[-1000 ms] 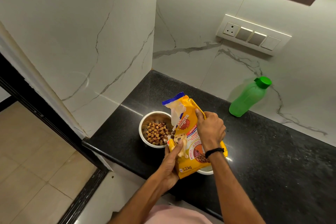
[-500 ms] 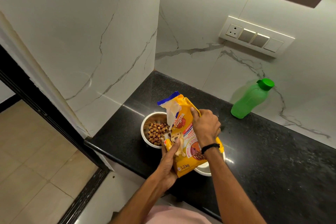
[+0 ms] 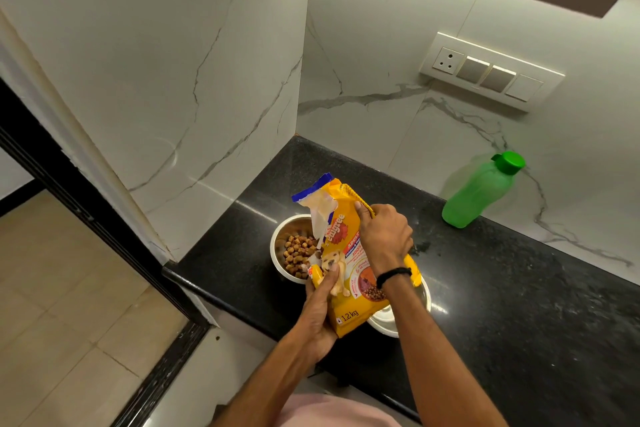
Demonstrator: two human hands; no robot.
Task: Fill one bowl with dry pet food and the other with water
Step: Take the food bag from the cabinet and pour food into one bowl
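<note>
Left hand (image 3: pixel 320 317) is pinching the yellow plastic pet food bag (image 3: pixel 348 253) low down, right hand (image 3: pixel 385 240) is clutching it higher up. The round steel bowl (image 3: pixel 274 248) on the left is holding brown kibble (image 3: pixel 296 254), so 1 of 2 is looking done. The 2nd steel bowl (image 3: pixel 386 322) under the bag is looking dry; the capped green plastic bottle (image 3: pixel 479 194) is standing well apart.

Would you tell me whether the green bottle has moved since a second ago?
No. The green bottle stands in the same spot against the back wall, below the switch plate; only the view shifted slightly.
</note>
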